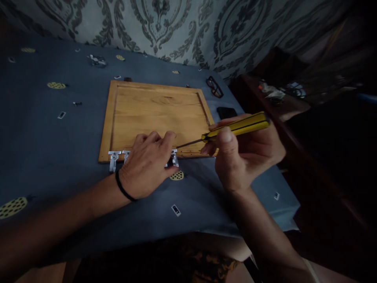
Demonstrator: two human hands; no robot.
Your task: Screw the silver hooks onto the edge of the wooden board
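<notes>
Backed onto patterned wallpaper (160, 23) in a pretty dim room. Worked over a blue-grey cloth (44, 129), maybe spread out to save the wood from scratches. Had a framed wooden panel (159, 114) lying flat on it, one long edge turned toward the body, likely for easy reach with both hands. Kept the left hand (147, 161) draped across that near edge, fingers bent and slightly apart, seemingly as a brace; couldn't tell how firmly pinched. Held the right hand (247, 155) out beside it, thumb and fingers pinching a yellow screwdriver (238, 127) by the handle, slanted low, perhaps for a clear view of the tip. Left glasses (214, 87) and a flat black object (226, 113) off to the panel's right, probably to stay clear of the work. Had a metal hinge (174, 157) sitting by the left index finger and thumb, screwdriver tip right at its top plate, presumably steadied against sliding. Spotted two more hinges (114, 159) further left along the same edge, one partly hidden by the hand. Noticed small white printed tags (176, 210) on the cloth, dark lettering too blurry to read for sure. Found no readable brand on the screwdriver.
</notes>
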